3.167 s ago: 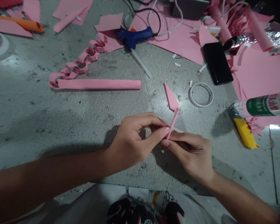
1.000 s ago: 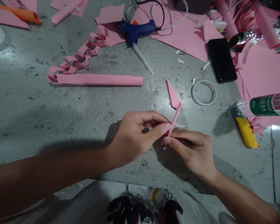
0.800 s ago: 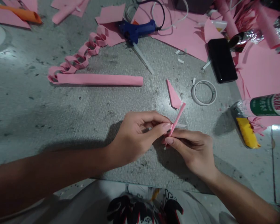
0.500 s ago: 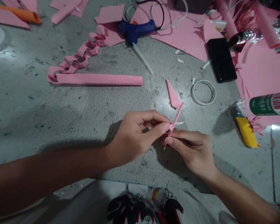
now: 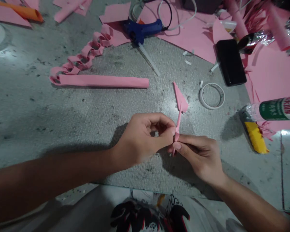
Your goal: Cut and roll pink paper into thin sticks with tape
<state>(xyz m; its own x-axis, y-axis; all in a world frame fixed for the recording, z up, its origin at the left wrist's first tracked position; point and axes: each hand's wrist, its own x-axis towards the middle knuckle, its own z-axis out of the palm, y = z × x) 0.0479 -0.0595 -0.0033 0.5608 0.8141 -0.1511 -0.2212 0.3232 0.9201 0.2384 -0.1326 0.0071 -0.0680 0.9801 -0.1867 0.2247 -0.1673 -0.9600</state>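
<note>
Between both hands is a small, narrow strip of pink paper (image 5: 179, 120), one end pointing away from me. My left hand (image 5: 147, 138) pinches it around its middle with thumb and forefinger. Below that, my right hand (image 5: 198, 153) grips its lower part between thumb and forefinger. The fingers partly hide the strip's folds. A loose pink paper triangle (image 5: 180, 96) lies just beyond the strip's far end. Farther left, a flat pink paper tube (image 5: 103, 81) rests beside a chain of looped pink paper (image 5: 81, 59).
Behind lies a blue glue gun (image 5: 142, 30) with a glue stick (image 5: 148, 59) in it. To the right are a tape roll (image 5: 212, 96), a black phone-like slab (image 5: 230, 62), a yellow cutter (image 5: 255, 137) and a lying bottle (image 5: 277, 108). Pink paper sheets (image 5: 275, 75) cover the right side.
The strip has turned in my fingers; its far end swung left and now overlaps the triangle. My left fingertips have shifted slightly on it, while my right hand stays nearly in place.
</note>
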